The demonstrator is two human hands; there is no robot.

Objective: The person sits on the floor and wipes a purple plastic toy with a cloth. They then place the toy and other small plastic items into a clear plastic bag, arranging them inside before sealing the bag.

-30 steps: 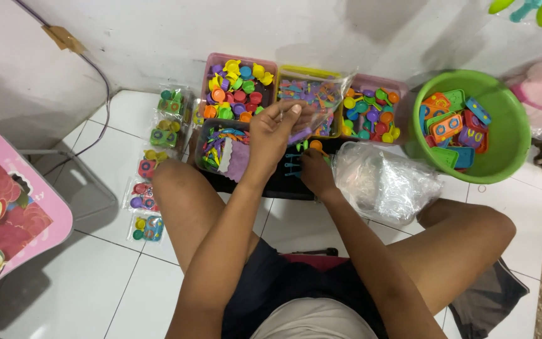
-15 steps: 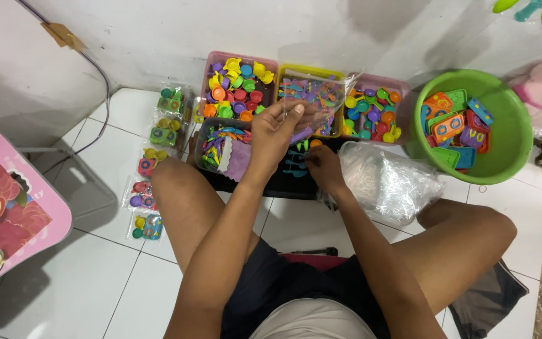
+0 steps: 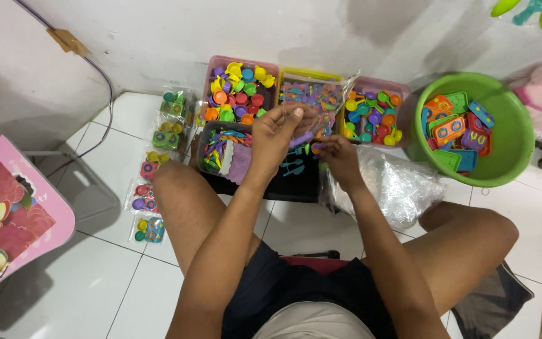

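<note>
Above the black tray [image 3: 296, 182] on the floor, the left hand [image 3: 277, 135] pinches a small purple piece [image 3: 301, 139] whose long axis points right toward the nearby right hand [image 3: 337, 157], fingers curled around something I cannot identify.

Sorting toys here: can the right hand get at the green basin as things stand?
Probably yes: the right hand is near the green basin, whose top is open; only the clear plastic bag lies between.
</note>
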